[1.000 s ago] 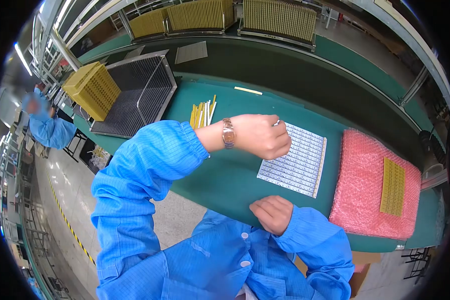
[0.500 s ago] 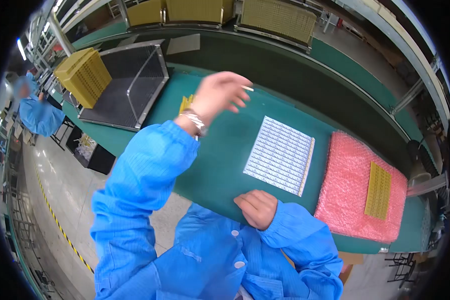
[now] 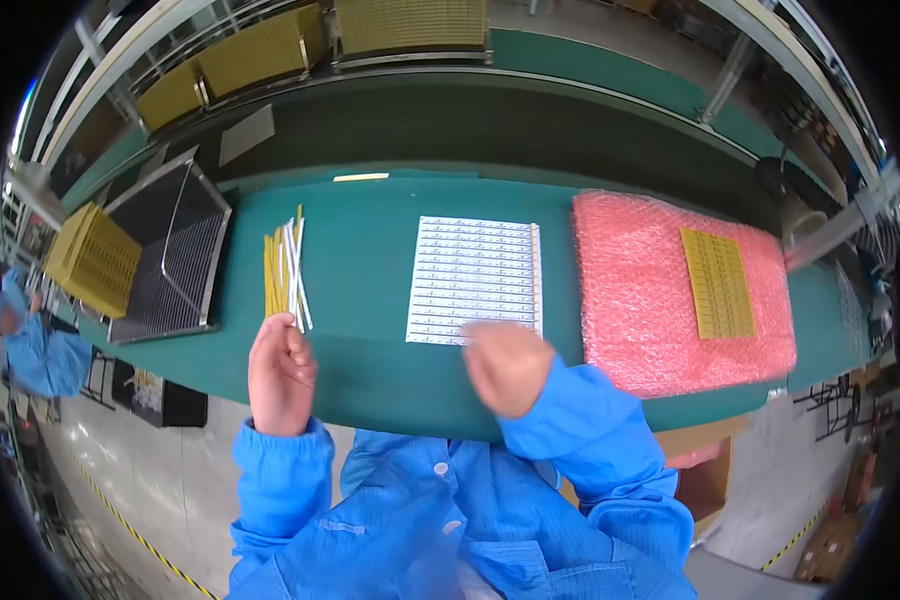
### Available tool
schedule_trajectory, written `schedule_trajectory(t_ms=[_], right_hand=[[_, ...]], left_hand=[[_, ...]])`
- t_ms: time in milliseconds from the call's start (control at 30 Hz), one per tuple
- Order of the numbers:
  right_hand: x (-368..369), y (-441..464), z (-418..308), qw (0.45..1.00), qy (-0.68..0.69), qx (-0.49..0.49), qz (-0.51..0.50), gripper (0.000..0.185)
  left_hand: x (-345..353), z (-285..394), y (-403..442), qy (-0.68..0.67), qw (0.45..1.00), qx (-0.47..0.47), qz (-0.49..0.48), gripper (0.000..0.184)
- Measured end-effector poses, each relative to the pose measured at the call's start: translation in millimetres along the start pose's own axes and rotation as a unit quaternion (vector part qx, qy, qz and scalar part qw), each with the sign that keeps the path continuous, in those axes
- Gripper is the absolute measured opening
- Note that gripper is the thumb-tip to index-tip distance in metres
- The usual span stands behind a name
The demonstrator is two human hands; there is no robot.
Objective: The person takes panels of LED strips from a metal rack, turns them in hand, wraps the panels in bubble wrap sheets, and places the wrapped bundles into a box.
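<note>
A white sheet of printed labels [image 3: 475, 270], ruled into rows, lies on the green table. Over its lower edge is my right hand [image 3: 510, 368], blurred by motion, with its fingertips indistinct. To the left, several thin yellow and white strips [image 3: 288, 265] lie in a loose bundle. My left hand [image 3: 282, 375] is at their near ends, its fingers curled in. Whether anything is between those fingers is hidden, and I cannot tell whether they touch the strips.
Pink bubble wrap [image 3: 630, 310] lies at the right with a yellow perforated panel [image 3: 718, 285] on top. At the left stands a black slotted rack [image 3: 185, 250] beside stacked yellow panels [image 3: 95, 260]. A pale strip [image 3: 360, 177] lies along the table's far edge. A co-worker [image 3: 40, 345] is at far left.
My left hand has come back from the table's far side to the near ends of the strips. My right hand has moved onto the sheet's lower edge. The camera view has turned.
</note>
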State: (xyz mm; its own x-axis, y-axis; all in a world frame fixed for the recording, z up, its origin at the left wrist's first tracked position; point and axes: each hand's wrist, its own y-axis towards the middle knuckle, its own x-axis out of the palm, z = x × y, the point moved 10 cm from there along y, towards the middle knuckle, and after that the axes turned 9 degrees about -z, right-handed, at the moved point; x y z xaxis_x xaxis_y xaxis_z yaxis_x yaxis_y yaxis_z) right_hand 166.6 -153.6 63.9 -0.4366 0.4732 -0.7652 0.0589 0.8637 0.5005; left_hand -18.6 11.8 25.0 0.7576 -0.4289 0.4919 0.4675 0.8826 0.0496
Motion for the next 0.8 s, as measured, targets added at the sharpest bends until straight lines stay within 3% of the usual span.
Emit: schedule_trajectory(t_ms=[33,67,100,133,200,233,300,367,467,533,567,600,667,700,733,800], right_hand=[[-14.9,-2.1,20.0,0.996,-0.037,0.078,0.03,0.025],[-21.5,-3.2,27.6,0.995,-0.044,0.082,0.038,0.025],[-23.9,-6.9,46.9,0.982,-0.102,0.153,0.031,0.029],[-24.9,-12.6,64.9,0.962,-0.156,0.224,0.023,0.033],[-14.3,-17.3,83.7,0.953,-0.17,0.251,0.018,0.035],[-8.9,-18.1,91.4,0.945,-0.183,0.27,0.005,0.037],[-2.6,-16.2,95.8,0.94,-0.176,0.291,-0.011,0.038],[0.8,-13.6,99.3,0.935,-0.176,0.307,-0.027,0.039],[-0.7,-12.5,94.7,0.958,-0.128,0.256,0.008,0.046],[-8.9,-17.1,95.1,0.978,-0.028,0.179,0.101,0.05],[8.5,-35.7,129.2,0.887,0.315,0.268,0.205,0.046],[10.2,-36.9,134.7,0.885,0.32,0.268,0.204,0.046],[41.7,-48.5,162.0,0.683,0.601,0.363,0.2,0.04],[46.7,-36.9,154.4,0.709,0.61,0.327,0.136,0.035],[46.7,-33.9,150.2,0.709,0.611,0.325,0.134,0.035],[26.1,-15.4,131.8,0.794,0.542,0.253,0.108,0.034]], left_hand=[[10.1,-4.9,4.6,0.115,0.993,-0.023,-0.032,0.013],[20.6,-10.5,10.2,0.23,0.97,-0.041,-0.064,0.012],[44.1,-11.4,10.2,0.364,0.923,0.005,-0.128,0.01],[85.2,0.2,2.3,0.599,0.746,0.194,-0.215,0.01],[117.6,-29.9,-2.0,0.739,0.509,0.308,-0.315,0.028],[120.5,-38.7,6.1,0.74,0.505,0.31,-0.319,0.028],[117.4,-61.6,26.3,0.767,0.506,0.245,-0.308,0.05],[122.2,-74.5,29.3,0.756,0.52,0.227,-0.328,0.058],[119.1,-92.3,25.4,0.732,0.554,0.213,-0.335,0.068],[117.6,-92.5,26.8,0.723,0.569,0.217,-0.326,0.07],[116.7,-92.3,26.7,0.723,0.567,0.22,-0.326,0.071],[115.5,-92.0,26.5,0.723,0.567,0.222,-0.327,0.071],[111.9,-92.5,27.8,0.723,0.57,0.216,-0.325,0.071],[111.1,-93.2,28.9,0.724,0.569,0.208,-0.331,0.071],[110.0,-92.4,30.4,0.724,0.567,0.202,-0.337,0.07],[105.2,-83.1,43.3,0.721,0.57,0.171,-0.355,0.069]])
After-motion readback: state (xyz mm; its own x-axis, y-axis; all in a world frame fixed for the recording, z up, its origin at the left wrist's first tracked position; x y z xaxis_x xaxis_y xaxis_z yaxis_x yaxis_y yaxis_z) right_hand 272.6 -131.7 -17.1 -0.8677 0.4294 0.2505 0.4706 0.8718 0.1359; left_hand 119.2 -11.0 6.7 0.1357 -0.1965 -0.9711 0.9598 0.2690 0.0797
